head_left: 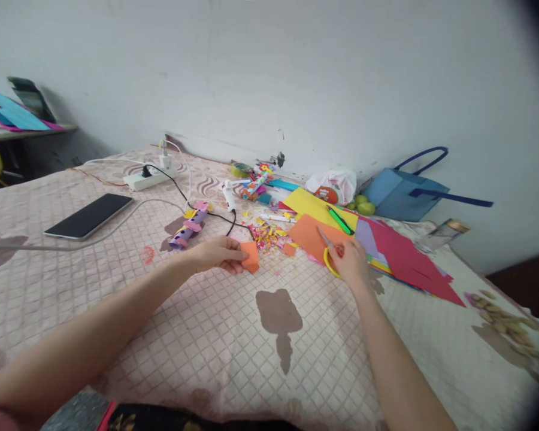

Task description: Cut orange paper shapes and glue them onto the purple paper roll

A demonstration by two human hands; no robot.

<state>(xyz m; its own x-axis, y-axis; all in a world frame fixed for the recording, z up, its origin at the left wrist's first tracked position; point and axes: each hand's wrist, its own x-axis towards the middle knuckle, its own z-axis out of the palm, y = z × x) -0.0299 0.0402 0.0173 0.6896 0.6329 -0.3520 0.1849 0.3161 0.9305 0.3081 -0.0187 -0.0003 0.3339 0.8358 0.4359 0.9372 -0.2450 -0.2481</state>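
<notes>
Pale walls rise behind a table spread with a lattice-patterned cloth, whose broad near stretch gives two bare forearms room between them. Toward the far edge, a white power strip, a white glue gun and a blue bag crowd the back, while red sheets fan out at right and a dark-screened device lies at left. Dark clothing is cut off along the bottom, shadow swallows the upper right corner, and the contents of the plastic bag are hard to make out. Between the thumb and fingers of the left hand, a small orange paper piece is pinched, jutting past the fingertips just beside a heap of paper scraps. Fingers of the right hand are curled around scissors, blades pointing out over an orange sheet; the hand covers part of the handles, and which fingers pass through the loops cannot be told.
</notes>
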